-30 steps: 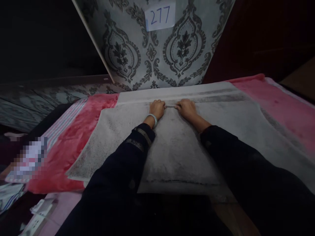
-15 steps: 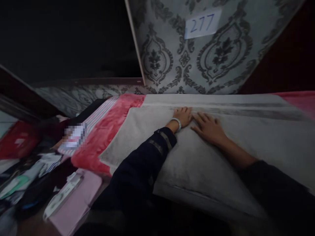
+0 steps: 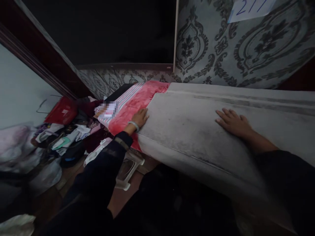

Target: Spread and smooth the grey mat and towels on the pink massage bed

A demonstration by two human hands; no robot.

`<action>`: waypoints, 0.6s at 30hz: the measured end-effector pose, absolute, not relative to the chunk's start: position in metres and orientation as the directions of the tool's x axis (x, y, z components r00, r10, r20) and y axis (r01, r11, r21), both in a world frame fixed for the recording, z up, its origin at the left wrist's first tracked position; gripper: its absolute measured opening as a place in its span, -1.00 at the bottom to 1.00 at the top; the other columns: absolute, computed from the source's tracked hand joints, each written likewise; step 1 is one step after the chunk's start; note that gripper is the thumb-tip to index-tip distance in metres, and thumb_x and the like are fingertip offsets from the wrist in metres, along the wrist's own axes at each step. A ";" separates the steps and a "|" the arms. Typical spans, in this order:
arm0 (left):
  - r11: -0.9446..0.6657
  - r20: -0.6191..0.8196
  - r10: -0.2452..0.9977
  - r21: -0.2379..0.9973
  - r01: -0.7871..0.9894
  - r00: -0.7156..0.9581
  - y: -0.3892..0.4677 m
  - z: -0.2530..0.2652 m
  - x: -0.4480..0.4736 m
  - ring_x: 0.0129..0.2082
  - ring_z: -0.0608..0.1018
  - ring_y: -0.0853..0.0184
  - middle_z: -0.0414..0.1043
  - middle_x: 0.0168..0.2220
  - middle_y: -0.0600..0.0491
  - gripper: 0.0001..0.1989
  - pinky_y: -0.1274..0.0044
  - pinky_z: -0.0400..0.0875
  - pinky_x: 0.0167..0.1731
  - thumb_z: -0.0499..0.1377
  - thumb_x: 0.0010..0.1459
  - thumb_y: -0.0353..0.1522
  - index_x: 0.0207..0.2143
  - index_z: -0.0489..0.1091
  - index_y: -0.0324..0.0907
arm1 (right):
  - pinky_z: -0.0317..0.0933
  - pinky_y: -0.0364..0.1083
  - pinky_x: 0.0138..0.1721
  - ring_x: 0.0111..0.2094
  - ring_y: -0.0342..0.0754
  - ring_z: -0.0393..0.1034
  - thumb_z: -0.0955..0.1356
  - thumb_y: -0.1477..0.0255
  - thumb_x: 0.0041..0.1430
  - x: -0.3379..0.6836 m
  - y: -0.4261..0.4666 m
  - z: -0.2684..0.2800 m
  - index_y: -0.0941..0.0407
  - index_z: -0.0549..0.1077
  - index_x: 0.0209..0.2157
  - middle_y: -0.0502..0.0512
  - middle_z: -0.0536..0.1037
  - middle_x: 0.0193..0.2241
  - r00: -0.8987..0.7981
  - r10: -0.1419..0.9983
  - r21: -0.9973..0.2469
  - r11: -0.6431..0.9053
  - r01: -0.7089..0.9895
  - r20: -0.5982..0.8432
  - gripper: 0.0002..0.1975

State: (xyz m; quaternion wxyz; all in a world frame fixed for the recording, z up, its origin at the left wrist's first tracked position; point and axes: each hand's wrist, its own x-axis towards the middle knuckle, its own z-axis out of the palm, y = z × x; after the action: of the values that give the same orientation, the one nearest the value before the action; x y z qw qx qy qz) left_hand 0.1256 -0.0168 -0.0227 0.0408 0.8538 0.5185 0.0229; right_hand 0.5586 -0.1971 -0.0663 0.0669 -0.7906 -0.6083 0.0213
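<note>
A long grey cloth (image 3: pixel 182 131) with darker smudges lies smooth over a raised flat surface and hangs down at its near side. My left hand (image 3: pixel 140 118), with a pale bracelet at the wrist, rests at the cloth's left edge where it meets a red plush blanket (image 3: pixel 126 113). Its fingers are stretched forward and hold nothing I can see. Farther right, my right hand (image 3: pixel 233 124) lies flat on the grey cloth, fingers apart. Striped fabric (image 3: pixel 128 93) borders the red blanket on its left.
A dark screen (image 3: pixel 118 32) stands behind, beside patterned wallpaper (image 3: pixel 221 46) bearing a paper with a handwritten number (image 3: pixel 251 9). Left on the floor are a red bag (image 3: pixel 61 110), heaped clothes and plastic bags (image 3: pixel 46 175). A pale plastic stool (image 3: pixel 130 168) stands below the near edge.
My hands have moved apart: the left slid to the grey cloth's left edge, the right stays flat on it. The view has swung left, showing more of the floor pile and the stool.
</note>
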 end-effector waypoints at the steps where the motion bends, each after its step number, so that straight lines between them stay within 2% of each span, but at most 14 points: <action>1: -0.411 0.031 0.911 0.106 0.905 0.410 -0.020 -0.023 0.109 0.29 0.33 0.09 0.31 0.29 -0.20 -0.44 0.26 0.23 0.25 -0.01 0.33 -0.25 0.33 0.22 -0.25 | 0.02 0.40 0.26 0.39 0.35 -0.03 0.06 0.05 0.40 0.557 -0.206 -0.067 0.00 0.19 0.39 0.23 0.13 0.40 0.240 0.970 -0.139 -0.233 0.962 0.034 -0.35; 4: -0.278 0.058 0.961 0.156 0.948 0.272 -0.031 -0.022 0.085 0.09 0.50 0.14 0.52 0.07 -0.18 -0.56 0.39 0.36 0.10 0.02 0.31 -0.27 0.12 0.44 -0.29 | 0.09 0.39 0.24 0.38 0.34 0.00 0.06 0.05 0.39 0.548 -0.243 -0.070 -0.06 0.19 0.38 0.19 0.15 0.40 0.175 0.984 -0.145 -0.169 0.975 0.034 -0.37; 8: -0.193 0.027 0.981 0.196 0.961 0.191 -0.042 -0.017 0.093 -0.07 0.58 0.18 0.59 -0.05 -0.15 -0.60 0.46 0.42 -0.09 0.03 0.31 -0.21 -0.01 0.50 -0.25 | 0.14 0.37 0.24 0.39 0.27 0.00 0.04 0.06 0.38 0.530 -0.294 -0.077 -0.14 0.14 0.40 0.07 0.13 0.41 0.163 0.985 -0.089 -0.158 0.984 0.056 -0.38; 13: -0.134 0.029 0.991 0.143 0.981 0.131 -0.051 -0.011 0.102 -0.04 0.57 0.13 0.57 -0.05 -0.22 -0.61 0.43 0.40 -0.09 0.03 0.35 -0.22 0.00 0.47 -0.30 | 0.04 0.32 0.30 0.42 0.19 -0.08 0.04 0.08 0.40 0.507 -0.315 -0.079 -0.07 0.10 0.42 0.08 0.07 0.43 0.239 0.965 -0.023 -0.238 0.971 0.108 -0.37; 18: -0.200 0.052 0.980 0.224 0.954 0.193 -0.062 -0.002 0.100 0.00 0.54 0.16 0.46 0.06 -0.09 -0.60 0.30 0.48 -0.03 0.18 0.30 -0.19 0.09 0.40 -0.22 | -0.05 0.29 0.34 0.43 0.18 -0.13 0.09 0.07 0.42 0.504 -0.307 -0.074 -0.09 0.08 0.42 0.06 0.02 0.44 0.241 0.964 -0.096 -0.231 0.968 0.108 -0.39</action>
State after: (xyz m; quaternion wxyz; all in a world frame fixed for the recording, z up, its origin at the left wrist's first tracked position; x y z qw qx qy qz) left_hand 0.0996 -0.0620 -0.0022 0.0706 0.7692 0.6284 0.0916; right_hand 0.5042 -0.3068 -0.0737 0.0713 -0.7846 -0.6158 -0.0129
